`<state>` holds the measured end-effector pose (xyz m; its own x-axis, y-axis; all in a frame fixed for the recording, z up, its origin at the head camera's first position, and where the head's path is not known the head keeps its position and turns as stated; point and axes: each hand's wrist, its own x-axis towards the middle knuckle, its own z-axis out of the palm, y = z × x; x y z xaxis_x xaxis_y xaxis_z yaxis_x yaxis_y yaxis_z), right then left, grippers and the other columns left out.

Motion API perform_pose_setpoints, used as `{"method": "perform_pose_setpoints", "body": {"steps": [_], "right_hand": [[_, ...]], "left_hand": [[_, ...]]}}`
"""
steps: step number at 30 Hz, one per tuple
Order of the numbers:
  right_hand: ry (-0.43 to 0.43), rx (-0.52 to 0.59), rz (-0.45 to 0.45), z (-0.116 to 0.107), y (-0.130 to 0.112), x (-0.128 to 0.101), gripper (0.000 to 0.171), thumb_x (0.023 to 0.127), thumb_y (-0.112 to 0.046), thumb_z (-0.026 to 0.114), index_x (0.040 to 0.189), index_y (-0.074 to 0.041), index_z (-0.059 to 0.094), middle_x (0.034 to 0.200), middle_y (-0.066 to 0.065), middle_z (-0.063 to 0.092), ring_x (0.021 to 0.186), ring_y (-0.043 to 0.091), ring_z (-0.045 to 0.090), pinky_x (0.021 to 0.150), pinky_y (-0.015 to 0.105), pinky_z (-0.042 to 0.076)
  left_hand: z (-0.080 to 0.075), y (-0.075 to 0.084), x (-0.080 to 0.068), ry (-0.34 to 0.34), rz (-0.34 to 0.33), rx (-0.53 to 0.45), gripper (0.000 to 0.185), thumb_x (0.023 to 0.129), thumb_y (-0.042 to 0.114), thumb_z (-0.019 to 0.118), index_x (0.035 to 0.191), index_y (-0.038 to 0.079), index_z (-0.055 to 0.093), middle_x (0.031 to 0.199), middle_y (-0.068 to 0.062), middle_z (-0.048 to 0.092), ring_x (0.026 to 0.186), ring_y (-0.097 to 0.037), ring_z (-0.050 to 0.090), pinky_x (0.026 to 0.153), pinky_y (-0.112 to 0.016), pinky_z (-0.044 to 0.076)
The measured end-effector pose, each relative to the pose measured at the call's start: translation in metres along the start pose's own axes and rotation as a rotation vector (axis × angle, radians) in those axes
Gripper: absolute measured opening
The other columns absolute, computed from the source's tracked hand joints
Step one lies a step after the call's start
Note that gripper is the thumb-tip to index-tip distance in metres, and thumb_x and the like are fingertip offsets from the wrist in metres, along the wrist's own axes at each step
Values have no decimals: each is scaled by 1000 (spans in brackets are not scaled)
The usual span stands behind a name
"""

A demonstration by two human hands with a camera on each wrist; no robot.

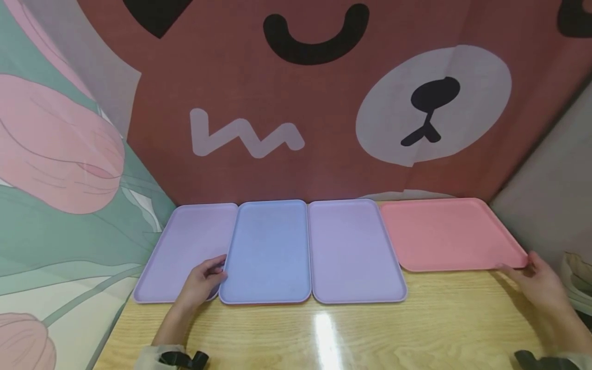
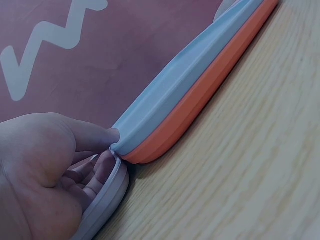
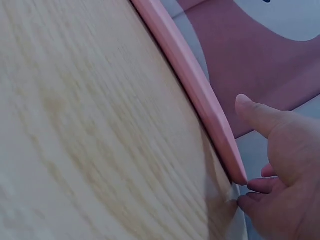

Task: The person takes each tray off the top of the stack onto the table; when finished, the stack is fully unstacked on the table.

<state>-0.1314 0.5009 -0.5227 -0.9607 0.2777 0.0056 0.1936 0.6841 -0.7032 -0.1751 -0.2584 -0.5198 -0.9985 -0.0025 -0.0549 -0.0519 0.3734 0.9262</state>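
Observation:
My left hand (image 1: 199, 282) is at the left edge of a light blue tray (image 1: 268, 252). In the left wrist view its thumb lies at the rim near the front corner, with the fingers curled at the edge below, pinching it. Directly under the blue tray lies an orange tray (image 2: 175, 130). A lilac tray (image 1: 194, 236) lies to the left, partly behind that hand. At the front right corner of a pink tray (image 1: 453, 236), my right hand (image 1: 538, 282) touches the edge with its fingertips. In the right wrist view its thumb (image 3: 260, 114) stands apart from the fingers.
A second lilac tray (image 1: 356, 252) lies between the blue and pink ones. All rest on a wooden table (image 1: 370, 334) against a wall hanging (image 1: 324, 174) with a bear print. A pale shoe-like object (image 1: 578, 272) is at the far right, beyond the table.

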Motion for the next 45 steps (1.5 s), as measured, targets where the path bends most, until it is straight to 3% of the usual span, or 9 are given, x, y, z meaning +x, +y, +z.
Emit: {"method": "perform_pose_setpoints", "body": {"steps": [1, 4, 8, 10, 12, 15, 20, 35, 45], "right_hand": [[-5, 2, 19, -1, 0, -1, 93, 103, -39, 59, 153, 19, 6, 149, 49, 21, 125, 26, 58, 85, 4, 39], [-30, 26, 74, -4, -7, -5, 93, 106, -42, 48, 153, 12, -12, 156, 43, -6, 138, 65, 14, 113, 21, 32], [29, 33, 48, -4, -25, -11, 83, 107, -38, 46, 156, 12, 1, 158, 41, 4, 140, 61, 17, 106, 11, 32], [73, 16, 3, -1, -36, -16, 78, 107, -35, 49, 157, 11, 12, 157, 41, 17, 146, 49, 22, 85, -4, 25], [94, 30, -48, 5, -48, -21, 73, 106, -32, 52, 157, 10, 19, 156, 37, 28, 149, 20, 29, 83, -5, 25], [89, 74, -127, 12, -64, -25, 69, 105, -27, 56, 156, 9, 26, 153, 3, 50, 124, -17, 39, 77, -3, 32], [25, 232, -285, 26, -90, -27, 56, 104, -9, 58, 150, 13, 35, 115, -39, 53, 101, -26, 48, 76, 1, 41], [-235, 404, -463, 87, -164, -37, 46, 103, 1, 55, 144, 16, 41, 111, -21, 66, 101, -4, 65, 84, 13, 52], [-425, 551, -535, 128, -204, -49, 41, 101, 5, 54, 138, 19, 45, 115, 9, 68, 101, 8, 68, 77, 31, 60]], "left_hand": [[0, -1, 0, 1, -1, 2, 49, 92, -4, 71, 138, -10, 56, 114, -22, 65, 92, -11, 56, 79, -16, 49], [0, 1, 0, 4, -5, 7, 49, 92, -4, 71, 138, -10, 56, 113, -21, 65, 92, -11, 56, 79, -16, 49], [0, 1, 0, 4, -13, 14, 49, 92, -3, 70, 139, -9, 56, 113, -21, 64, 93, -11, 56, 79, -16, 49], [0, 1, 0, 4, -14, 20, 48, 92, -3, 70, 139, -8, 57, 114, -21, 65, 93, -11, 56, 80, -17, 49], [0, 1, 0, 5, -19, 28, 48, 93, -2, 70, 139, -7, 57, 114, -20, 65, 93, -11, 56, 80, -17, 49], [1, 1, 0, -1, -25, 37, 48, 93, -1, 70, 139, -7, 57, 112, -19, 65, 93, -12, 56, 80, -17, 49], [0, 1, 0, -6, -24, 42, 48, 93, 0, 70, 139, -6, 57, 110, -18, 64, 94, -15, 56, 80, -18, 49], [-1, 1, 0, -7, -26, 48, 48, 93, 1, 71, 139, -6, 58, 110, -17, 65, 93, -15, 56, 78, -19, 49], [0, 0, 0, -7, -22, 31, 48, 94, 0, 70, 139, -6, 57, 108, -18, 64, 92, -14, 57, 77, -18, 48]]}}
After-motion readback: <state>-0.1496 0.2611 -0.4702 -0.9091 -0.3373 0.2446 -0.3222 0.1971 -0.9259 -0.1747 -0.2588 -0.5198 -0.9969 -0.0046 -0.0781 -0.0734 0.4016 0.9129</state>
